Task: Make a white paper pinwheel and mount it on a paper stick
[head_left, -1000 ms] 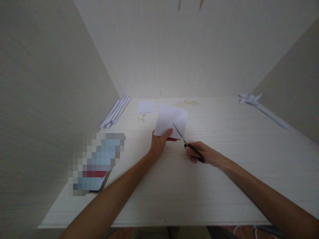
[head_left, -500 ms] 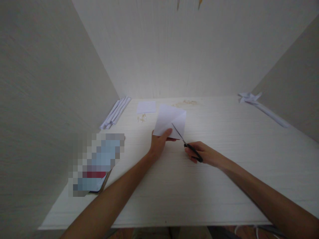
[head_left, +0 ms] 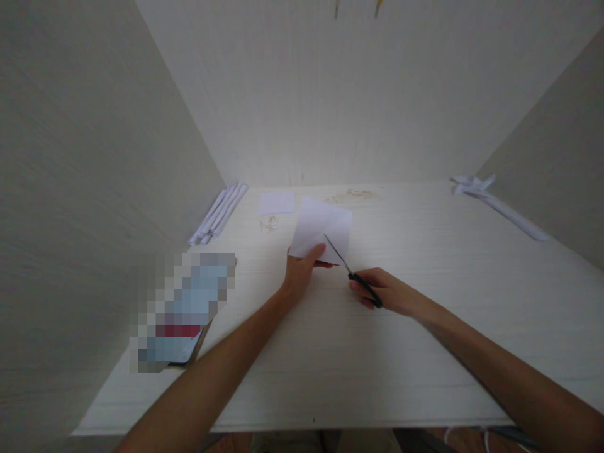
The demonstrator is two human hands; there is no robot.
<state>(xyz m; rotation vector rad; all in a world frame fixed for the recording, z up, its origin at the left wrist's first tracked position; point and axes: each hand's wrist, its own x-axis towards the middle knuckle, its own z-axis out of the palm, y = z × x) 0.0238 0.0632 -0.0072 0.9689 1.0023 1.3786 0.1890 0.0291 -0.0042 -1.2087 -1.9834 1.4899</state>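
My left hand (head_left: 302, 272) grips a square white sheet of paper (head_left: 321, 221) by its near edge, thumb on top and fingers underneath. In my right hand (head_left: 372, 288) is a pair of black-handled scissors (head_left: 365, 288), pointing up and left. Their blade lies across the right part of the sheet from its near edge, with the tip close to the sheet's middle. Whether the blades are fully closed is hard to make out. Behind the held sheet, another white paper square (head_left: 276, 203) lies flat on the table.
Several rolled paper tubes (head_left: 219, 214) lie along the left wall. A paper pinwheel shape on a rolled stick (head_left: 512, 215) rests by the right wall. Small tan rubber bands (head_left: 268, 223) and more tan bits (head_left: 361, 194) lie at the back. A phone, partly pixelated (head_left: 191, 346), is at left.
Almost nothing differs. The sheet and the scissors have shifted very slightly to the left; both hands keep their hold.
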